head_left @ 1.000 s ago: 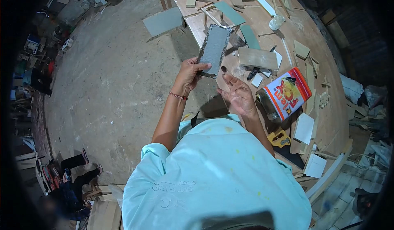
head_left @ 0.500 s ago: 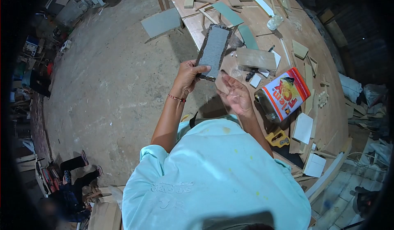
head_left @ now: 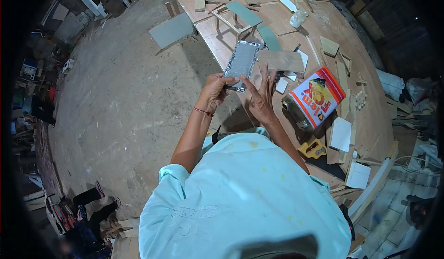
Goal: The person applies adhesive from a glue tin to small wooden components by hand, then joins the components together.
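A flat grey rectangular panel (head_left: 242, 61) with a rough, shiny border is held up over the table's left edge. My left hand (head_left: 214, 89) pinches its lower end, thumb on top. Just right of that end, my right hand (head_left: 262, 95) has its fingers spread, the index fingertip at or near the panel's lower part. Beyond the right hand lies a wooden block (head_left: 283, 61). A red and white printed tin (head_left: 317, 97) lies on its side, with a glass jar (head_left: 296, 113) beside it.
The wooden table (head_left: 365, 129) carries a yellow-handled saw (head_left: 314, 149), white pieces (head_left: 341, 134), green strips (head_left: 243, 13), a small wooden frame (head_left: 225, 24) and a plastic-wrapped item (head_left: 298, 18). A grey board (head_left: 171, 30) stands left of the table. Another person's legs (head_left: 99, 203) show at lower left.
The panel has tilted and its border now catches light. My right hand has turned from palm up to back up, fingers spread, close to the panel. The view has shifted slightly.
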Demonstrator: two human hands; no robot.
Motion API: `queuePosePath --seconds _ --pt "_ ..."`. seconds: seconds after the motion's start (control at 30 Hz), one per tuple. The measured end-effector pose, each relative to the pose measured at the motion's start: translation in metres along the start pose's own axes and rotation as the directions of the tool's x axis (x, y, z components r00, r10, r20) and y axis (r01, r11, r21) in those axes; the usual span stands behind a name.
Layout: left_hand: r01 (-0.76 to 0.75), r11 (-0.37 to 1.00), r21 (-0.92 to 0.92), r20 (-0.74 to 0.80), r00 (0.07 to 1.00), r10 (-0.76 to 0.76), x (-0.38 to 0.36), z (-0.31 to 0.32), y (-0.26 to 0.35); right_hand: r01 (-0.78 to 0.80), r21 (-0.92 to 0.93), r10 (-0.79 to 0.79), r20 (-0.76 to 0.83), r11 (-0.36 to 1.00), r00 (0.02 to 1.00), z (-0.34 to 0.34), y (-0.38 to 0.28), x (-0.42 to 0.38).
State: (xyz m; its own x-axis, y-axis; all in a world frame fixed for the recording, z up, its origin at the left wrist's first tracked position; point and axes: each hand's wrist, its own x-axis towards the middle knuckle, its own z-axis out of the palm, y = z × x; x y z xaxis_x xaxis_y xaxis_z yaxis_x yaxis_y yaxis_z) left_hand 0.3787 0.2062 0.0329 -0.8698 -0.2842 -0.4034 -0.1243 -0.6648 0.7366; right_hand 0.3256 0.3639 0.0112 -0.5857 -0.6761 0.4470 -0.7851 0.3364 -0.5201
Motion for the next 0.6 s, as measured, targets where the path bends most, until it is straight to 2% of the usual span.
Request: queuePosePath --seconds 0.17,0.27,0.33,0.6 --pt "0.005 1.000 -0.024 -0.014 1.000 -0.005 -0.007 -0.005 0.002 -0.012 -0.004 0.012 0.064 1.000 0.998 0.000 0.002 -0.013" --pt "0.004 0.999 -0.036 -0.004 1.000 -0.004 -0.006 -0.006 0.001 0.004 -0.032 -0.002 0.055 0.999 0.998 -0.001 0.004 -0.014" --pt "0.023 0.999 -0.042 -0.021 0.999 -0.024 -0.009 -0.003 0.002 -0.008 -0.113 0.014 0.055 0.994 0.998 -0.004 0.004 -0.015" --pt "0.031 0.996 -0.085 -0.023 0.999 -0.033 -0.006 -0.003 -0.006 -0.019 -0.157 0.019 0.000 0.987 1.000 -0.005 0.008 -0.022"
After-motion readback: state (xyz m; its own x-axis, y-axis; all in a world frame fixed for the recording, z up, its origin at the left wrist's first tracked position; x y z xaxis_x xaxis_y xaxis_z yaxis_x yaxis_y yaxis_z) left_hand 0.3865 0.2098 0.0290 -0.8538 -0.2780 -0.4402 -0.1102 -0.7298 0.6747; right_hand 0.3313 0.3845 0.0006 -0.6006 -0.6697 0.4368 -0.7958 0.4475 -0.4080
